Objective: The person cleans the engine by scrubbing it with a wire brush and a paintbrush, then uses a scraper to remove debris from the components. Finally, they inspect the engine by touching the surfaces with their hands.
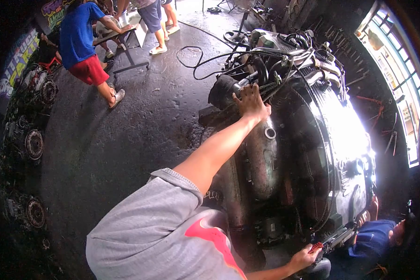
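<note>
My left hand (252, 103) reaches out over a large engine (308, 154). Its fingers are spread and rest beside a dark cylindrical part (222, 92) and a bundle of hoses. Just below the wrist runs a thick, dirty metal pipe (264, 172) with a round opening on its side. Low on the right, my right hand (305, 257) is closed on a small red piece (316, 247) at the end of a dark bar-like part (339, 236). The exact kind of that red piece is too small to make out.
A person in a dark blue shirt (372, 239) is close by at the lower right. Farther off, a person in a blue shirt (80, 35) leans on a small table (137, 35). Black cables (205, 70) trail over the floor. Round metal parts (34, 144) line the left side.
</note>
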A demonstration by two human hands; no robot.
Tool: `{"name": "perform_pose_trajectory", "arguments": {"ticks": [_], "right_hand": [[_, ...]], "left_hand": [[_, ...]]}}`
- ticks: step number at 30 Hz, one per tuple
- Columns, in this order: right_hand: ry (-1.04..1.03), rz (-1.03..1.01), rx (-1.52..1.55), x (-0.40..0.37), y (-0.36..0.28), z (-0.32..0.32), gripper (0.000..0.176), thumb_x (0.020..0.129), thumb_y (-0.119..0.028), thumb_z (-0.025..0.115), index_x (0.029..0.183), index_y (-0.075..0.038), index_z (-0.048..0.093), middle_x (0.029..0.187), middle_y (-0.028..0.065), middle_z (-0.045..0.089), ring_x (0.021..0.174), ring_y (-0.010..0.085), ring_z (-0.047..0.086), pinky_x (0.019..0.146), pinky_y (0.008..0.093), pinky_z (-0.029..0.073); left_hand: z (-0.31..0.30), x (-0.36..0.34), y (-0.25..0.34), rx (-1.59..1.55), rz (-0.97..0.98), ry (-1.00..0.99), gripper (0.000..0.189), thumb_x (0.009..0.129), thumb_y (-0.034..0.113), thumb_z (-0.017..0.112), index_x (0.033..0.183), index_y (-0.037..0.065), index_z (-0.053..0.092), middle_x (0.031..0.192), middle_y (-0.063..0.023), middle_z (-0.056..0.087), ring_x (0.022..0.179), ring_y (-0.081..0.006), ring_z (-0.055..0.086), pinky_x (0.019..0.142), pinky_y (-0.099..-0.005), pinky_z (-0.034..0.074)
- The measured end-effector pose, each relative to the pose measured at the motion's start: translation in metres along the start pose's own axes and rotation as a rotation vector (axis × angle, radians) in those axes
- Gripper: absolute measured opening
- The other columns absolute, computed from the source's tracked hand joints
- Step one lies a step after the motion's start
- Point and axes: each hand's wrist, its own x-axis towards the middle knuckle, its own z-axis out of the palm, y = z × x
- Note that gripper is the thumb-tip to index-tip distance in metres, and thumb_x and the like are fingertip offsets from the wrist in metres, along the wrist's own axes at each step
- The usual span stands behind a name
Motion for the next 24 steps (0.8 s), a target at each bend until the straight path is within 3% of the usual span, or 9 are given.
{"name": "perform_pose_trajectory", "arguments": {"ticks": [8,21,24], "right_hand": [[0.003,-0.035,0.031,-0.0009,0.0038,0.0032,0.058,0.080,-0.017,0.060,0.123,0.012,0.035,0.125,0.0255,0.042,0.114,0.0308,0.046,0.095,0.0334,0.037],[0.035,0.002,-0.010,-0.0024,0.0036,0.0057,0.056,0.079,-0.014,0.062,0.124,0.008,0.037,0.125,0.0223,0.044,0.114,0.0286,0.046,0.094,0.0334,0.037],[0.016,-0.005,0.008,-0.0029,0.0031,0.0046,0.059,0.080,-0.022,0.061,0.123,0.011,0.037,0.125,0.0259,0.042,0.117,0.0324,0.041,0.097,0.0339,0.033]], "left_hand": [[-0.0059,-0.0004,0.0019,-0.005,-0.017,-0.044,0.080,0.068,0.038,0.063,0.129,0.008,0.022,0.132,-0.0146,0.027,0.128,-0.0284,0.020,0.101,-0.0602,0.011],[-0.0059,-0.0010,0.0012,0.010,-0.011,-0.039,0.082,0.068,0.041,0.062,0.131,0.007,0.022,0.133,-0.0152,0.028,0.128,-0.0281,0.021,0.100,-0.0595,0.013],[-0.0047,-0.0010,0.0007,0.012,-0.006,-0.028,0.082,0.067,0.041,0.063,0.131,0.008,0.023,0.133,-0.0144,0.028,0.128,-0.0277,0.020,0.100,-0.0592,0.012]]}}
